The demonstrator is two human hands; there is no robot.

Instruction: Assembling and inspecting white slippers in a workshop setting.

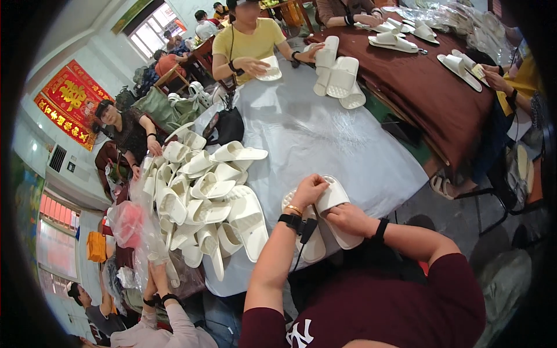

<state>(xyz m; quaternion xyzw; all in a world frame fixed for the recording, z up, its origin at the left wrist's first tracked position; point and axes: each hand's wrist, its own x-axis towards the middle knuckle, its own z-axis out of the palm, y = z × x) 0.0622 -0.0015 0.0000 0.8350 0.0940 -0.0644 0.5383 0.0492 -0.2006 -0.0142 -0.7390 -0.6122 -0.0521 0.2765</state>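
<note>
A pair of white slide slippers lies on the table edge in front of me, toes pointing away. My left hand (310, 191) has its fingers pinched together at the left side of the right-hand slipper's (333, 194) strap. On that same slipper, my right hand (346, 219) curls its fingers at the strap's rear opening; the fingertips are partly hidden. The other slipper (313, 246) sits beside it on the left, partly covered by my left wrist and the band on it.
A big heap of white slippers (203, 194) covers the table's left side. Across the grey sheeted table (278, 116), a person in yellow (249, 40) handles slippers near a small stack (342, 78). Co-workers stand at the left by clear plastic bags (130, 223). A brown-covered table (400, 87) stands at the right.
</note>
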